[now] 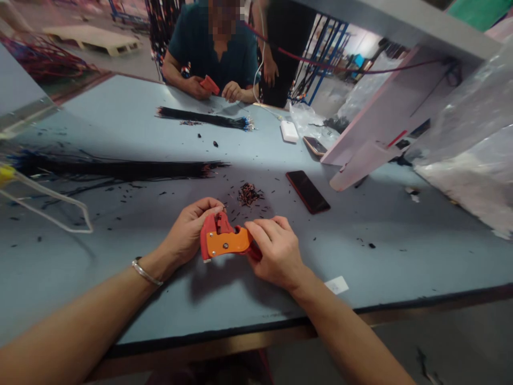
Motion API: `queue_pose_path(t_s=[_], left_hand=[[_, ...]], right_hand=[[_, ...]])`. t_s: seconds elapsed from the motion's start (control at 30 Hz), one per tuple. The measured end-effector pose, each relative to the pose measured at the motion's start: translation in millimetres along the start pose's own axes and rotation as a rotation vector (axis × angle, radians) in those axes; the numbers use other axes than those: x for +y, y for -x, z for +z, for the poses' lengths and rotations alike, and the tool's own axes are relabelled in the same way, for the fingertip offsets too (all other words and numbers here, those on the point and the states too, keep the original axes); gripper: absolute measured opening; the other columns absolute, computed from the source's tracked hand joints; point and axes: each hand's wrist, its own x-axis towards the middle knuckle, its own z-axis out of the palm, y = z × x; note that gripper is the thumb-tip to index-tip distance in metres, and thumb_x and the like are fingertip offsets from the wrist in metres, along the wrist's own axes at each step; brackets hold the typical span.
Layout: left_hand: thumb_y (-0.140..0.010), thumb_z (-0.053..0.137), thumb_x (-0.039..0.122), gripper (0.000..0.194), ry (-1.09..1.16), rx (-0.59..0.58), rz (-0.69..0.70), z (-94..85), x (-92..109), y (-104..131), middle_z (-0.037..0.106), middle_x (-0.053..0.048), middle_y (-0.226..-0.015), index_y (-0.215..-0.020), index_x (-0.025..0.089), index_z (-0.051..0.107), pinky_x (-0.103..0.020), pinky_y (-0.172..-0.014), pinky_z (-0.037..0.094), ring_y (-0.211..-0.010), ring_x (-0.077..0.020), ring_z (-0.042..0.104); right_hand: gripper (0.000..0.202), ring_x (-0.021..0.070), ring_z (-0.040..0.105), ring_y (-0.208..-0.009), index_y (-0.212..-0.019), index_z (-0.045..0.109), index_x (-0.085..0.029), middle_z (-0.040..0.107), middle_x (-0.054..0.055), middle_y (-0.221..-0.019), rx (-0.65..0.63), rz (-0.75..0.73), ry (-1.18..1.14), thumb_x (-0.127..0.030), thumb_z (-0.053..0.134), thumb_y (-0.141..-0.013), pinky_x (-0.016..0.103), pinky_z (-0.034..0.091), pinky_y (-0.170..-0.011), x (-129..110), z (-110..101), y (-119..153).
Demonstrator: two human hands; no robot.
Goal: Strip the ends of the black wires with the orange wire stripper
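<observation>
A red and orange hand tool (228, 241) is held above the front middle of the grey table (160, 299). My right hand (276, 248) wraps round its handle. Fingers of my left hand (192, 227) are pinched at the tool's red jaw end; what they hold there is too small to make out. Just beyond the tool lies a small pile of short dark and reddish bits (248, 195). A long bundle of black wires (152, 169) stretches across the table beyond my left hand.
Beyond the pile to the right lies a phone (308, 191); a second phone (315, 145) and a white box (289, 131) are farther back. Another wire bundle (204, 117) lies before a seated person (212, 59) holding a red tool. A wire frame (52, 195) stands left, plastic bags (473, 155) right.
</observation>
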Motion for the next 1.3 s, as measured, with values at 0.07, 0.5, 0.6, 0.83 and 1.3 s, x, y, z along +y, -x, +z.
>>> queue_pose_path(t_s=[0.07,0.5,0.6,0.83,1.3], left_hand=[[-0.068,0.076,0.035,0.024,-0.006,-0.018,-0.008,1.1,-0.6,0.7,0.056,0.004,-0.063,-0.073,0.018,0.06,-0.02,-0.048,0.038,-0.049,-0.0078,0.046],[-0.079,0.065,0.032,0.016,-0.318,0.064,0.333,0.6,-9.3,7.2,0.055,0.002,-0.064,-0.073,0.018,0.062,-0.023,-0.057,0.037,-0.059,-0.0112,0.045],[-0.078,0.062,0.03,0.016,-0.538,0.172,0.435,3.9,-3.4,14.7,0.055,0.002,-0.062,-0.068,0.018,0.06,-0.023,-0.057,0.037,-0.059,-0.0122,0.046],[-0.078,0.056,0.031,0.017,-0.747,0.252,0.507,9.7,-0.6,22.8,0.053,0.003,-0.055,-0.066,0.019,0.057,-0.023,-0.051,0.035,-0.05,-0.0108,0.044],[-0.073,0.052,0.023,0.014,-0.82,0.229,0.597,12.7,-4.9,22.5,0.047,0.006,-0.047,-0.059,0.018,0.053,-0.018,-0.043,0.03,-0.041,-0.007,0.039]], right_hand=[[0.032,0.0248,0.064,-0.091,-0.114,0.06,-0.013,0.069,0.014,-0.103,0.019,0.004,0.001,-0.023,0.055,-0.084,0.041,0.039,-0.086,-1.0,1.9,-0.6],[0.024,0.019,0.064,-0.076,-0.103,0.059,-0.018,0.067,0.005,-0.087,-0.14,0.515,-0.903,-0.027,0.061,-0.08,0.034,0.052,-0.075,-9.8,-14.2,-11.2],[0.026,0.0189,0.066,-0.075,-0.103,0.057,-0.018,0.066,0.005,-0.089,-0.179,0.698,-1.366,-0.032,0.063,-0.082,0.035,0.056,-0.071,-12.9,-18.2,-12.1],[0.03,0.0188,0.069,-0.067,-0.1,0.057,-0.015,0.068,0.005,-0.083,-0.292,0.854,-1.731,-0.032,0.07,-0.078,0.035,0.057,-0.066,-10.1,-4.8,-6.5],[0.027,0.0169,0.069,-0.063,-0.092,0.059,-0.014,0.068,0.004,-0.079,-0.305,0.83,-1.692,-0.031,0.072,-0.075,0.032,0.058,-0.061,-16.4,11.2,-4.9]])
